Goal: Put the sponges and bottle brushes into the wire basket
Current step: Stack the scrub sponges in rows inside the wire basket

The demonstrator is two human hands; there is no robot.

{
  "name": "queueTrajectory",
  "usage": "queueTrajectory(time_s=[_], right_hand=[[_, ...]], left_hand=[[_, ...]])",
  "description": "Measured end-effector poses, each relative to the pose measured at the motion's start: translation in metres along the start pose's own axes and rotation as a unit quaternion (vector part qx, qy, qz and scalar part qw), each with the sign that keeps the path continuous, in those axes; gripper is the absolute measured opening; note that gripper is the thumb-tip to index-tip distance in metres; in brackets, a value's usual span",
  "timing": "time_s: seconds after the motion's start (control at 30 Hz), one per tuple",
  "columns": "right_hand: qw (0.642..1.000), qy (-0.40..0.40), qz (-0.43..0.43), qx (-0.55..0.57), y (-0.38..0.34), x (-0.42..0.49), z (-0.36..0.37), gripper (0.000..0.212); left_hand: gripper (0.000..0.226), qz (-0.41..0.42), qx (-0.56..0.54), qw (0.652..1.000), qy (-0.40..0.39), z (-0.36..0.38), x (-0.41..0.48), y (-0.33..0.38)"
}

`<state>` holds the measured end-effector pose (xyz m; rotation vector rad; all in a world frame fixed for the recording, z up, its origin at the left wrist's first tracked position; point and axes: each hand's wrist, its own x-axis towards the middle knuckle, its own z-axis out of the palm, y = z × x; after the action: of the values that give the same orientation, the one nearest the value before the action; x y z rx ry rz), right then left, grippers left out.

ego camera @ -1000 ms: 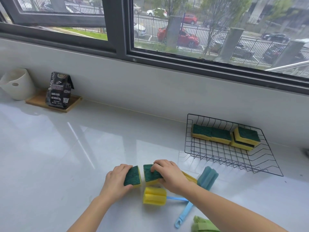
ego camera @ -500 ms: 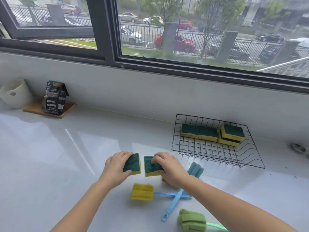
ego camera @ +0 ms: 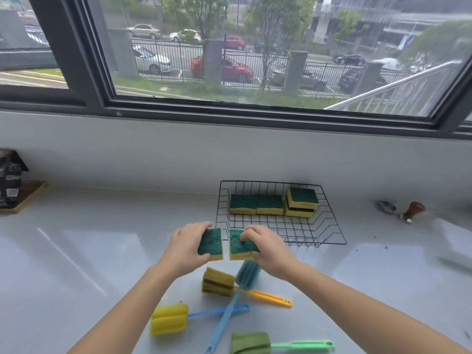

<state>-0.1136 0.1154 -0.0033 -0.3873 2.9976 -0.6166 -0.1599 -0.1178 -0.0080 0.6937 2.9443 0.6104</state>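
Observation:
My left hand (ego camera: pixel 185 247) grips a green-and-yellow sponge (ego camera: pixel 211 244), and my right hand (ego camera: pixel 268 247) grips a second one (ego camera: pixel 240 247). Both sponges are lifted side by side just in front of the black wire basket (ego camera: pixel 329 235). Inside the basket, several sponges (ego camera: pixel 256 204) lie along the back, two of them stacked at the right (ego camera: pixel 302 201). Below my hands, on the white counter, lie bottle brushes: a blue-headed one (ego camera: pixel 246 272), an olive-headed one with an orange handle (ego camera: pixel 218 281), a yellow-headed one (ego camera: pixel 169 319) and a green one (ego camera: pixel 251 342).
A dark packet (ego camera: pixel 9 180) stands on a wooden board (ego camera: pixel 28 196) at the far left. A brown-handled metal tool (ego camera: pixel 412 212) lies right of the basket. The wall under the window rises directly behind the basket.
Both hands have lifted their sponges off the counter and carried them forward toward the basket's front edge. More brushes have come into view below.

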Motion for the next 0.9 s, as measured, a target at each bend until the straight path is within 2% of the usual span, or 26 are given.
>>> queueTrajectory(time_s=[0.37,0.57,0.9], right_hand=[[0.998,0.021,0.055,0.001,0.043,0.011,-0.018,0.036],[0.997,0.023,0.069,0.013,0.076,0.038,-0.015,0.038],[0.990,0.070,0.109,0.057,0.129,0.101,-0.012,0.046]], left_hand=[[0.057,0.043,0.010,0.999,-0.024,0.017,0.055,0.027],[0.059,0.031,0.000,0.999,-0.035,0.027,0.090,0.027],[0.058,0.011,0.006,0.999,-0.037,0.052,0.175,0.029]])
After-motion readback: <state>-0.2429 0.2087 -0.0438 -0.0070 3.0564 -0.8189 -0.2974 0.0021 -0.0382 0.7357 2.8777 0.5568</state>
